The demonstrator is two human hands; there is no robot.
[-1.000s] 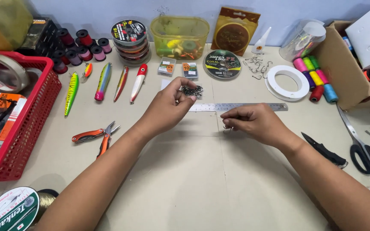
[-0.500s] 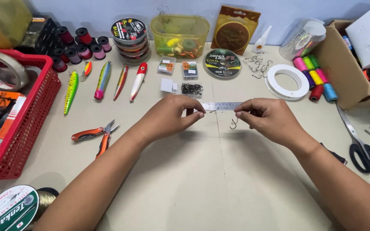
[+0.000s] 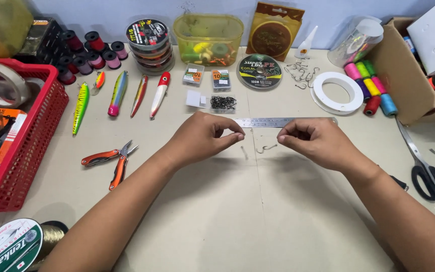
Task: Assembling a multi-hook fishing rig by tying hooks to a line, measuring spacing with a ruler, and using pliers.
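Your left hand (image 3: 202,138) and right hand (image 3: 313,141) pinch a thin line just below the ruler (image 3: 283,122); the hook (image 3: 266,148) hangs, apparently not yet tied.

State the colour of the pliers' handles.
Orange-red, seen in the head view: pliers left of the left hand.

Tabletop (image 3: 217,221) was pale beige. Ruler (image 3: 283,122) silver steel; hook (image 3: 266,148) under my grip dull grey. Pliers (image 3: 107,160) had orange handles. Basket (image 3: 23,151) red mesh. One lure (image 3: 80,107) green-yellow with dark bars, another (image 3: 159,93) white with red head. Scissors (image 3: 426,168) black-handled.
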